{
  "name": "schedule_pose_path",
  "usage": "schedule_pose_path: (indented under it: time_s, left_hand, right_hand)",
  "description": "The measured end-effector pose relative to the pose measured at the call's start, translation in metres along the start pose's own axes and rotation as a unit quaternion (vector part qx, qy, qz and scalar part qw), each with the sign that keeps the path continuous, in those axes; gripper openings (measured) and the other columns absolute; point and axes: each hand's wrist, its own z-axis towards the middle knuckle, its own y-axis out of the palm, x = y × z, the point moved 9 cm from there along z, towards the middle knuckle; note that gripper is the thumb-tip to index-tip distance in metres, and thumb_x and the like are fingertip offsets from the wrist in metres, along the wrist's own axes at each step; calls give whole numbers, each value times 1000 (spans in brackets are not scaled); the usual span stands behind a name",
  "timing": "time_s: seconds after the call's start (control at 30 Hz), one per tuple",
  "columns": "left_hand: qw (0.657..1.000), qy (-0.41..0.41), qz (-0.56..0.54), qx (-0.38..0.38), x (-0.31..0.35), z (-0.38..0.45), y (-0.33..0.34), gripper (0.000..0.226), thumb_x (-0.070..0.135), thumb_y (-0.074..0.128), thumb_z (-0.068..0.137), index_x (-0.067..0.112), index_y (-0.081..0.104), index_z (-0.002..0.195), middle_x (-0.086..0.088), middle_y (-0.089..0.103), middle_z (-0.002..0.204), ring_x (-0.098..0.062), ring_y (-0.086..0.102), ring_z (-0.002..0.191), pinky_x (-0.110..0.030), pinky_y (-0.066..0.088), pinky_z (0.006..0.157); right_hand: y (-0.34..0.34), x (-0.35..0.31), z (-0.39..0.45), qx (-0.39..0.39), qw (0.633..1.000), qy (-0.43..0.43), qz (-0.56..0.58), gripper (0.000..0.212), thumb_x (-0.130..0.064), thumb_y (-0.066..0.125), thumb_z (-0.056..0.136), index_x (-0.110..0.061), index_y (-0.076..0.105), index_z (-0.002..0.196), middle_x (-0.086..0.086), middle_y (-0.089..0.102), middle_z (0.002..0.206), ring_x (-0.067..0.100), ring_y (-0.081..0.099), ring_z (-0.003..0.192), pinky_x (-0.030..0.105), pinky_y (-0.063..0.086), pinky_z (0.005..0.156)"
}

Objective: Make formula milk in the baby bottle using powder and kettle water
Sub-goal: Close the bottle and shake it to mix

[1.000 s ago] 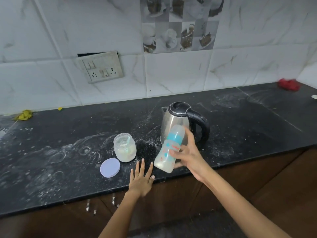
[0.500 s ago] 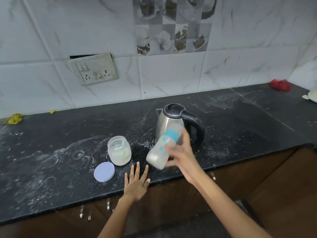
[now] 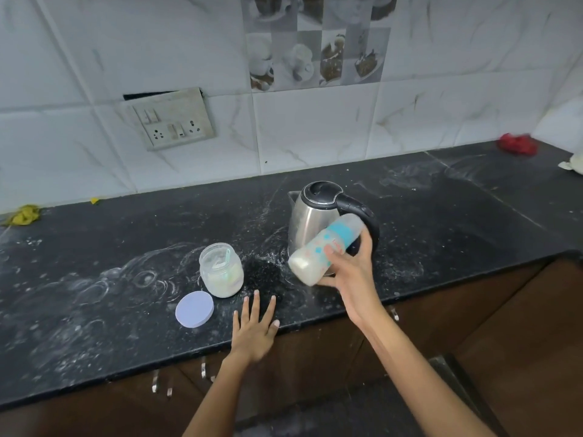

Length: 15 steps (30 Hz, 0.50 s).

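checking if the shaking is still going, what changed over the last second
The right hand still grips the bottle, which has tipped flatter, cap end toward the kettle handle. The left hand stays flat on the counter; jar, lid and kettle unmoved.

Jar (image 3: 221, 270) left of kettle (image 3: 315, 222), lid (image 3: 194, 309) before jar

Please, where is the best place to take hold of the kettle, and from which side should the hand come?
Probably the black handle of the kettle, which arches from the lid down its right side; come from the right. The right hand now holds the tilted baby bottle before it, so that must be set down first.
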Motion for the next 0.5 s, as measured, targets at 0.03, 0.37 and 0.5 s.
schedule_pose_path:
  time_s: [0.03, 0.37, 0.5]
  left_hand:
    - [1000, 1, -1, 1, 1, 0, 0, 57, 47, 17, 102, 34, -10, 150, -3, -24, 158, -27, -22, 146, -49, -9, 117]
    - [1000, 2, -3, 14, 1, 0, 1, 58, 47, 18, 102, 32, -9, 151, -3, -21, 159, -26, -19, 147, -49, -7, 118]
    - [1000, 0, 3, 10, -2, 0, 4, 60, 46, 21, 102, 30, -7, 151, -2, -21, 159, -25, -20, 146, -48, -7, 118]
  right_hand:
    - [-2, 0, 1, 11, 1000, 2, 14, 85, -6, 73, 81, -46, 29, 143, 10, 57, 133, 32, 64, 116, 56, 59, 71]
    - [0, 6, -3, -12, 1000, 12, -2, 84, -5, 72, 83, -49, 31, 141, 8, 62, 125, 30, 67, 111, 55, 59, 69]
    - [17, 26, -20, -131, 980, 60, -135, 90, -8, 80, 73, -54, 35, 136, 8, 66, 121, 30, 69, 106, 42, 61, 65]
